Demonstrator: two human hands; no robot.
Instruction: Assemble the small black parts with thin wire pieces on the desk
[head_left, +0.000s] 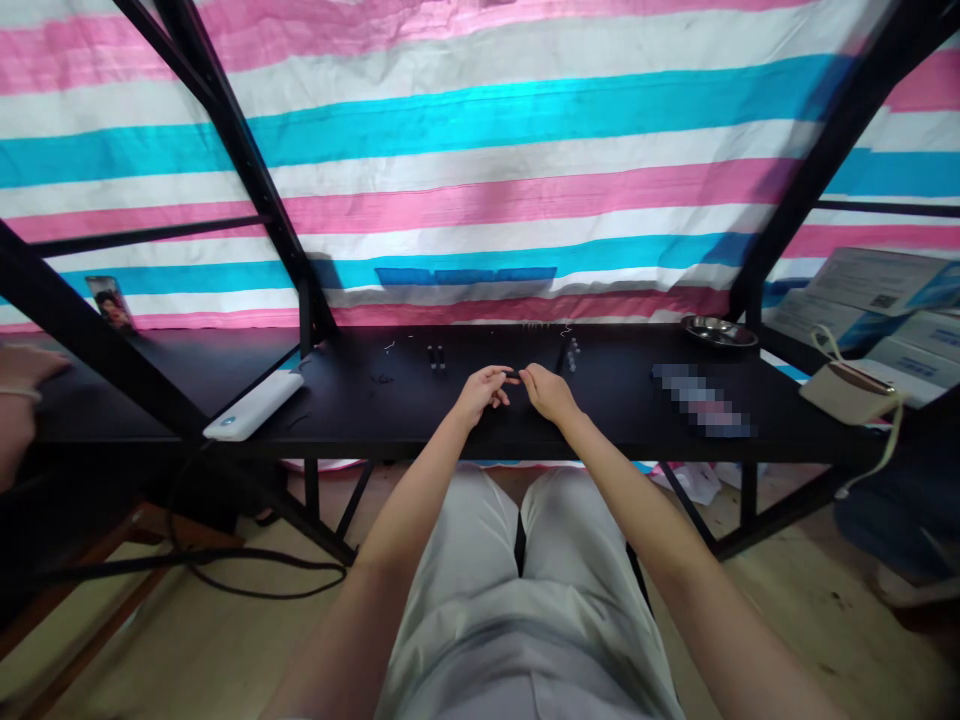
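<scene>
Over the front half of the black table, my left hand (484, 393) and my right hand (549, 393) meet at a small dark stick-like piece (513, 375). Fingertips of both hands close on its ends, and most of it is hidden. Just beyond my left hand, two short black cylinders with pale ends (436, 357) stand side by side. Past my right hand are several small greyish pieces (574, 355) in a row, with a thin black rod (561, 356) beside them. Thin black scraps (382, 379) lie to the left.
A long white device (255, 406) rests at the table's left end. A shiny metal dish (720, 331) sits back right, near a blurred-out flat item (703, 402). Further right are a beige bag (847, 392) and stacked boxes (877, 280). Another person's hand (30, 370) shows far left.
</scene>
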